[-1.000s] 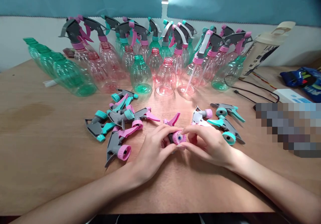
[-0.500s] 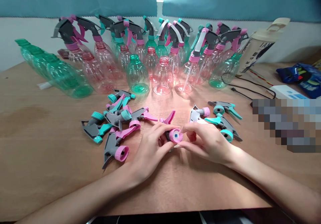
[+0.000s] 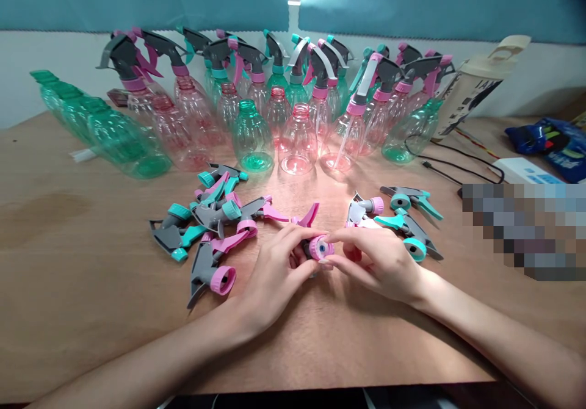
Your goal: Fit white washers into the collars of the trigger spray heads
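Note:
My left hand (image 3: 274, 275) and my right hand (image 3: 375, 261) meet at the table's middle front, both closed on one spray trigger head (image 3: 319, 247) with a pink collar and a pink lever. The collar's open end faces me. Left fingers wrap its grey body; right thumb and forefinger pinch the pink collar. A heap of loose trigger heads (image 3: 210, 226) in grey, pink and teal lies just left of my left hand. A few more trigger heads (image 3: 403, 213) lie right of my right hand.
Pink and green plastic spray bottles (image 3: 274, 122) stand in a crowd at the back, some capped with triggers, some open. Green bottles (image 3: 101, 128) lie at the far left. A beige jug (image 3: 476, 85), cables (image 3: 448, 165) and a white box (image 3: 522, 168) sit at the right.
Both hands stay on the trigger head; the fingers have shifted slightly around its pink collar. The view has drifted a little.

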`<state>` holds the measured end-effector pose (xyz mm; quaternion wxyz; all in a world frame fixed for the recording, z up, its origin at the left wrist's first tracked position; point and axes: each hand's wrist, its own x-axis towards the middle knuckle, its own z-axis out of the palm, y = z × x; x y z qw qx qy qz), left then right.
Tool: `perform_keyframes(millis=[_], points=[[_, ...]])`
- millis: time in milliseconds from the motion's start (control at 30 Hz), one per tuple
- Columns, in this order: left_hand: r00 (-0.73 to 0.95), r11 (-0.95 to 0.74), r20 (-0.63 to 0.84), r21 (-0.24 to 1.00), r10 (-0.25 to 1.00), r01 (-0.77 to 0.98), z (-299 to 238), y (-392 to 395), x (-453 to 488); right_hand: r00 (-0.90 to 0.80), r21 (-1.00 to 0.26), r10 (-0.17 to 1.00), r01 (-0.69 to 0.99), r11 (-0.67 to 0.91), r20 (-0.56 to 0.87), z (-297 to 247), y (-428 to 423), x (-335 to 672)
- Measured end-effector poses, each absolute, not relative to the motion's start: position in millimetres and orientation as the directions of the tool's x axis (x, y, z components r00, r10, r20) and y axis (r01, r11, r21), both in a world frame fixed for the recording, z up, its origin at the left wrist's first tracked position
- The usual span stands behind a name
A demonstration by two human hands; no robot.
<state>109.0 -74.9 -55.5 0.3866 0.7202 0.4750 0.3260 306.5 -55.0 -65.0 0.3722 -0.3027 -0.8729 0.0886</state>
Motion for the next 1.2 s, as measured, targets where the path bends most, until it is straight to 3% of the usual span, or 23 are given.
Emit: perform_keyframes(millis=[400, 700, 1033, 1200], points=[[0.349, -0.291, 0.136, 0.847, 0.927, 0.444, -56.6, -75.1, 109.3, -0.559, -0.36, 0.571, 0.448, 0.818, 0.601, -67.5, -54.7, 304.0], [0.376, -0.296, 0.125, 0.847, 0.918, 0.441, -58.1, -75.2, 108.7, -0.522, -0.405, 0.63, 0.488, 0.773, 0.575, -71.9, -58.4, 300.2], [0.294, -0.236, 0.105, 0.86, 0.95, 0.453, -54.8, -75.8, 110.5, -0.498, -0.375, 0.626, 0.516, 0.77, 0.6, -61.6, -60.5, 303.5], [0.289, -0.257, 0.13, 0.848, 0.949, 0.463, -56.0, -76.9, 109.8, -0.41, -0.475, 0.719, 0.552, 0.685, 0.561, -61.3, -72.2, 296.1]])
